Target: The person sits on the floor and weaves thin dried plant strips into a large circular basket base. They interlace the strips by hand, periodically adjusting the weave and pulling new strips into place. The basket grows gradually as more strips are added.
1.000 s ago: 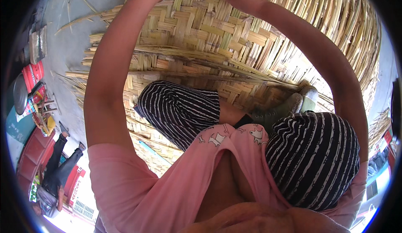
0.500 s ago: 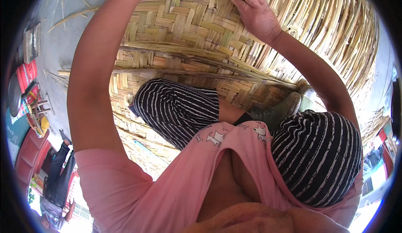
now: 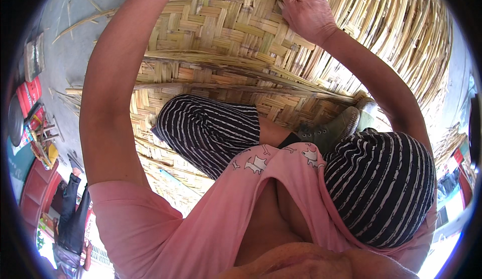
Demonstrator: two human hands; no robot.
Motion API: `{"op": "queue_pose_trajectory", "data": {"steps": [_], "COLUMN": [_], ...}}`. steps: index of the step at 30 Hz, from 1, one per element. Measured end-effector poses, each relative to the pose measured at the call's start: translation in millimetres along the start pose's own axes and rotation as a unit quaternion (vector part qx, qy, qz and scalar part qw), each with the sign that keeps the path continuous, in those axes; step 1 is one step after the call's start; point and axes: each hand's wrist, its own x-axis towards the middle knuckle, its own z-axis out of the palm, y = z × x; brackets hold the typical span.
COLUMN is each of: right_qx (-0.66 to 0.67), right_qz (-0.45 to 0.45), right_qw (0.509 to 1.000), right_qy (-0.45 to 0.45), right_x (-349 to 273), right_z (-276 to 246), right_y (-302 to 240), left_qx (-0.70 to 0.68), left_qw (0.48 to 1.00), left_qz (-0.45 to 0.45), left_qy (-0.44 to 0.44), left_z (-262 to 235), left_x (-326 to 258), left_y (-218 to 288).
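Observation:
A large woven bamboo mat (image 3: 226, 33) fills the upper middle, with loose upright strips (image 3: 391, 33) fanning out at its right. My right hand (image 3: 306, 9) lies flat on the weave near the top, fingers stretched over the strips, holding nothing that I can see. My left arm (image 3: 115, 93) reaches up along the mat's left side, and its hand is cut off by the top edge. Below are my knees in black-and-white striped trousers (image 3: 211, 128) and my green shoe (image 3: 334, 128) resting on the mat.
Grey concrete floor (image 3: 65, 43) with stray bamboo slivers lies to the left. Red containers and small clutter (image 3: 30, 108) crowd the left edge. A person in dark clothes (image 3: 70, 214) stands at the lower left.
My right hand has slid down the mat toward me and now rests flat on the weave. My left hand has gone out past the top edge.

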Motion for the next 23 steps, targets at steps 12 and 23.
{"op": "queue_pose_trajectory", "data": {"steps": [12,23], "right_qx": [0.069,0.061], "right_qz": [-0.007,0.012], "right_qw": [0.995,0.983], "right_qy": [-0.068,-0.175], "right_x": [0,7], "right_z": [10,-6], "right_y": [2,-7], "left_qx": [-0.025,-0.014], "left_qw": [0.985,1.000], "left_qz": [0.061,-0.010], "left_qy": [-0.161,-0.025], "left_z": [20,12], "left_x": [16,-31], "left_y": [-37,6]}}
